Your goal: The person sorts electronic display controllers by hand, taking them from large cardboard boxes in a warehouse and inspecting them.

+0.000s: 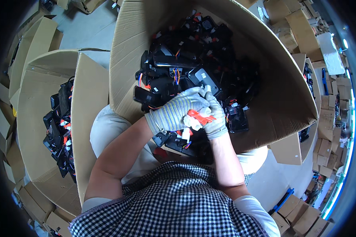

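My hands, in striped grey knit gloves, meet over a large cardboard box of black plastic devices. My right hand is closed around a bunch of white and red plastic connectors, which shows at its palm. A small white connector stands up at its fingertips. My left hand reaches across from the left with its fingers closed against the right fingertips; what they pinch is hidden. Just beyond the fingers lies a flat black device with a pale label. Coloured wires run between nearby devices.
A second cardboard box at the left holds more black devices with red and white connectors. Another open box stands at the right. Stacked cartons line the far right. My knees flank the large box.
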